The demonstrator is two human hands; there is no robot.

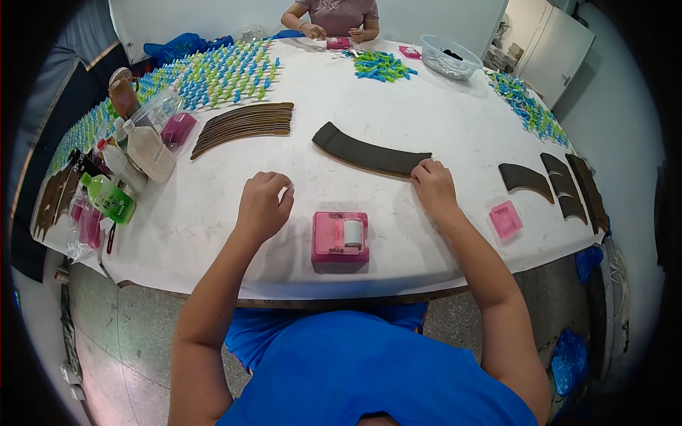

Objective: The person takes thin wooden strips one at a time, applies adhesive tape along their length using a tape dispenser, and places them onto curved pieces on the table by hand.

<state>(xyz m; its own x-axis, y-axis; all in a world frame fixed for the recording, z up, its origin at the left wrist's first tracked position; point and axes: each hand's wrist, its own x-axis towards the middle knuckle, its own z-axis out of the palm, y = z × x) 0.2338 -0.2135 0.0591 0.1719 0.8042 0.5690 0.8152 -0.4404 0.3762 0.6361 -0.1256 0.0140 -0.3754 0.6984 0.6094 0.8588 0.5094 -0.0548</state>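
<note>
My right hand [435, 188] has its fingers closed on the right end of a dark, curved foam-like strip [369, 150], which lies on the white-covered table [398, 248]. Left of that strip, my left hand [265, 206] is held in a pinch above the cloth, with a small whitish piece [290, 187] at its fingertips; what the piece is, I cannot make out. Between my forearms and close to the front edge sits a pink dispenser [334, 245] carrying a white roll [352, 233].
A fanned stack of curved strips [245, 126] lies left; more dark curved pieces [526, 179] lie right, near a pink tray [505, 220]. Bottles [150, 153] crowd the left edge. Blue-green clips [382, 66] and a plastic basket [449, 58] are at the back, where another person [337, 15] works.
</note>
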